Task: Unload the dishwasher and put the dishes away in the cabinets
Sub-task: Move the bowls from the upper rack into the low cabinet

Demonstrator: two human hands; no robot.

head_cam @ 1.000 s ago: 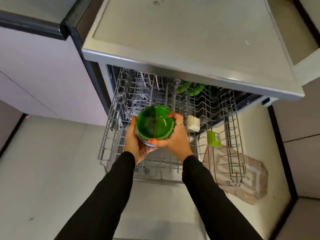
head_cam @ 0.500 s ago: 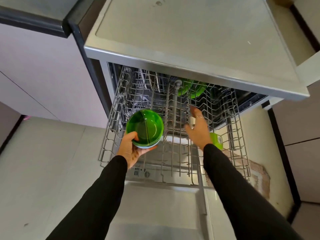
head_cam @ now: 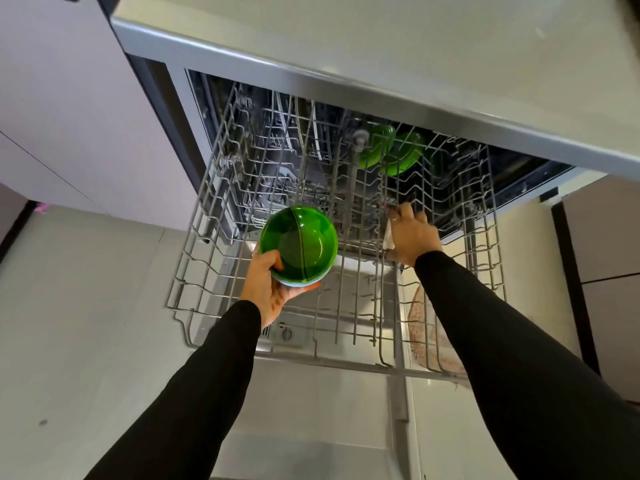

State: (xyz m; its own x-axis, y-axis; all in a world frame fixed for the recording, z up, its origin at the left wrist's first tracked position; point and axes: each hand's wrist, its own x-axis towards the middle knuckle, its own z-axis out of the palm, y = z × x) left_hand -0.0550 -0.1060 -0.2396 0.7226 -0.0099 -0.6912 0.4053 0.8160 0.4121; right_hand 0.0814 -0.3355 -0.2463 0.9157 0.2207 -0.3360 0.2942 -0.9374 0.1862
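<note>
My left hand (head_cam: 265,285) holds a green bowl (head_cam: 299,244) from below, with a pale blue rim showing under it, over the front left of the pulled-out wire rack (head_cam: 194,282). My right hand (head_cam: 410,235) is down in the middle of the rack, its fingers curled around a small white item (head_cam: 388,239) that is mostly hidden. More green dishes (head_cam: 391,154) stand at the back of the rack, partly under the counter edge.
The grey counter (head_cam: 381,46) overhangs the dishwasher. The open dishwasher door (head_cam: 287,336) lies below the rack. Pale cabinets (head_cam: 69,98) stand to the left, dark-edged ones (head_cam: 602,244) to the right. A woven mat (head_cam: 420,327) lies on the floor.
My right hand let go of the green bowl, moved right into the rack and closed over the small white item. My left hand kept the bowl and stayed over the front left of the rack.
</note>
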